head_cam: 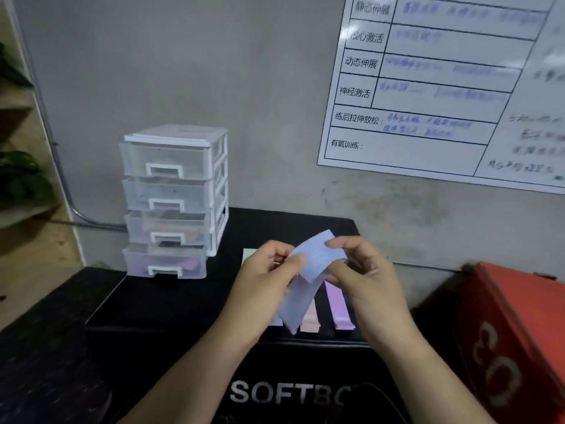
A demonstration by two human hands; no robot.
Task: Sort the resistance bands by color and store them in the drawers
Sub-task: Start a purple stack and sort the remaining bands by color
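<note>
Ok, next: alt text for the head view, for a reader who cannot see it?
The left hand and right hand pinch a folded pale blue resistance band above a black box. A pink band and a purple band lie beneath; a clear drawer unit stands at left.

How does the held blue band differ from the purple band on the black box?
The blue band is light blue; the purple band is pinkish purple. The blue band is lifted and folded over, pinched by the left hand and right hand; the purple band lies flat and straight on the black box, untouched. Both are flat, wide strips.
</note>
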